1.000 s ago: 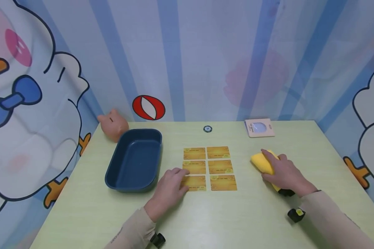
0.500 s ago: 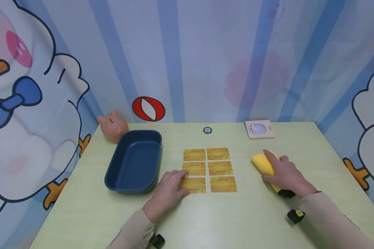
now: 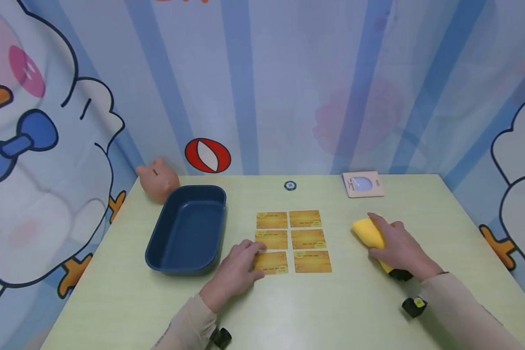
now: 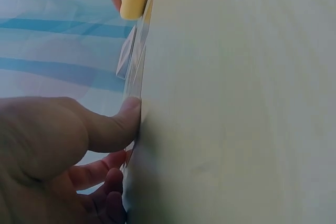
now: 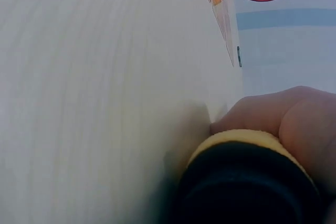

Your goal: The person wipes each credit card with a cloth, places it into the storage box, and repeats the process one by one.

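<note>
Several gold bank-style cards (image 3: 311, 261) lie flat in two columns on the table. My left hand (image 3: 234, 274) rests at the left edge of the nearest left card (image 3: 272, 263), thumb by its lower corner and fingertips by its upper one. In the left wrist view the thumb (image 4: 118, 127) touches down at the card's edge. My right hand (image 3: 402, 249) grips a yellow rounded object (image 3: 367, 233) with a black end on the table to the right. From the right wrist view, the black end (image 5: 244, 187) fills the foreground; its kind cannot be told.
A dark blue tray (image 3: 153, 257) stands left of the cards, with a pink piggy bank (image 3: 158, 181) behind it. Toward the back edge lie a small round chip (image 3: 290, 185) and a pale pink packet (image 3: 363, 184). A printed curtain hangs behind the table (image 3: 323, 311).
The head view has tilted slightly upward. My left thumb has shifted a little along the card's lower corner. The right hand keeps its grip on the yellow object.
</note>
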`<act>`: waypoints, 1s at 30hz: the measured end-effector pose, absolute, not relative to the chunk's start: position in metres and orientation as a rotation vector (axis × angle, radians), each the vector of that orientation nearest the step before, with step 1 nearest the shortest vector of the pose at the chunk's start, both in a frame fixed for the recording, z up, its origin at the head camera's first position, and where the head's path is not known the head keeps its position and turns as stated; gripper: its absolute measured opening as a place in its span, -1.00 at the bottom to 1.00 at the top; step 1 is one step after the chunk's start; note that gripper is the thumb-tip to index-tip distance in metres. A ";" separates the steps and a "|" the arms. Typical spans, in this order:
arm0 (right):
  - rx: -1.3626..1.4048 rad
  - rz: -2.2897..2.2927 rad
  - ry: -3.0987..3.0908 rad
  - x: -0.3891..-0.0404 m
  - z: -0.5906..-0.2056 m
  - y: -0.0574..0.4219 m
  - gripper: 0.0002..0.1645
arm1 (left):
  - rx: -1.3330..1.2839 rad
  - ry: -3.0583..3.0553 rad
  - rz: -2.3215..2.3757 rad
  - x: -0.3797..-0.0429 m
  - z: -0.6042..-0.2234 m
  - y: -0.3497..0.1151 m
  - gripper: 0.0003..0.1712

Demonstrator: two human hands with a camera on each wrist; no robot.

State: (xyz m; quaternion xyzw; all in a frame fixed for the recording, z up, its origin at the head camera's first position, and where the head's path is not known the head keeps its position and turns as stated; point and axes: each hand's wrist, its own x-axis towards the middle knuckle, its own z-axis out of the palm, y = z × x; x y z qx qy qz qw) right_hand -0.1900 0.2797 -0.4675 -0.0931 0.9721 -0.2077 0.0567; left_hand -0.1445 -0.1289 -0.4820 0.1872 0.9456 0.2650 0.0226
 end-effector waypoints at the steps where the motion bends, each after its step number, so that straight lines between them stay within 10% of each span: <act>1: -0.285 -0.627 2.952 -0.190 -0.467 0.279 0.11 | 0.578 2.923 0.811 -0.145 -0.481 -0.129 -0.41; 30: -0.365 -0.651 2.978 -0.190 -0.464 0.274 0.03 | 0.541 2.829 1.112 -0.142 -0.476 -0.137 -0.41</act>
